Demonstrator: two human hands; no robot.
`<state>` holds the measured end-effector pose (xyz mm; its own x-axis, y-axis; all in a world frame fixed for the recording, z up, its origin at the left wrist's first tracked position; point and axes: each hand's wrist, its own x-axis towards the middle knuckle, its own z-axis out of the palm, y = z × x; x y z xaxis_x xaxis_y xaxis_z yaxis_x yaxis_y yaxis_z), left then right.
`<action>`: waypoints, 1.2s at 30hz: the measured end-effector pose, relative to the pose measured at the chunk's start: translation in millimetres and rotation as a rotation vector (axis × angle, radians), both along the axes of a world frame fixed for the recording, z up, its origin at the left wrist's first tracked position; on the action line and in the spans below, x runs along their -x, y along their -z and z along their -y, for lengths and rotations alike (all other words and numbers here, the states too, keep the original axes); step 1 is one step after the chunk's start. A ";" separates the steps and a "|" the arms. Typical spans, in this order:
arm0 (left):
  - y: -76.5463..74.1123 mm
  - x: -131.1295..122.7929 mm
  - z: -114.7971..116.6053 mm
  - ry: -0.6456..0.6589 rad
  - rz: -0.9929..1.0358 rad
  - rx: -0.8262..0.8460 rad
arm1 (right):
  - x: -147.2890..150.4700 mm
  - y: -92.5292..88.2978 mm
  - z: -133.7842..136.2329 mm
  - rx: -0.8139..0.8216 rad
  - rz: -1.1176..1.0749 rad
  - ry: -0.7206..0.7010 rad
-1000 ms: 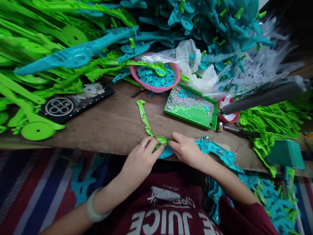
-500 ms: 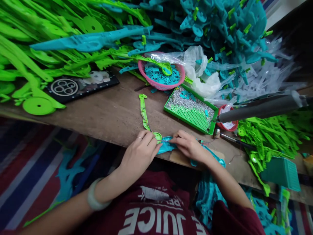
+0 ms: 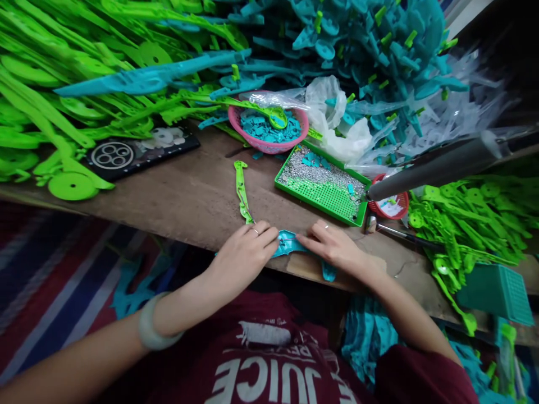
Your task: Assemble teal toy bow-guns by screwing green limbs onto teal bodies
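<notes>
Here, at the near edge of the brown wooden workbench (image 3: 189, 196), the left hand (image 3: 246, 255) and the right hand (image 3: 334, 249) met over a flat teal plastic piece (image 3: 290, 247). The left fingers were pressed together on the round end of a long, thin lime-green plastic arm (image 3: 241, 191), which ran away toward the far side of the bench. The right fingertips pinched the teal piece from the right. Just beyond the hands, to the right, lay a green perforated tray of small silvery bits (image 3: 322, 188), and farther off a pink basket of teal scraps (image 3: 267, 126). Heaps of green and teal parts filled the far side.
</notes>
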<state>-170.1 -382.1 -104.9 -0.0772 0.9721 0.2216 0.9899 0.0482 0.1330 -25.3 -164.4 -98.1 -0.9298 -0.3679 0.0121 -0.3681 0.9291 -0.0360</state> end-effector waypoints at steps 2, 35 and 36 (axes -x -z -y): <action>-2.9 5.2 -0.4 0.043 -0.017 0.038 | -12.3 -2.7 -4.9 0.013 0.015 -0.013; -1.0 2.4 -28.2 0.255 -0.076 0.153 | -22.4 -3.0 12.0 -0.014 0.124 0.156; -0.8 2.5 -29.4 0.269 -0.093 0.142 | -20.9 -4.3 16.9 -0.024 0.141 0.175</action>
<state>-172.6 -352.7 -104.1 0.2015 0.9765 0.0766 0.9772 -0.2057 0.0519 -4.4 -181.2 -93.8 -0.9713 -0.1995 -0.1293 -0.1942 0.9796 -0.0523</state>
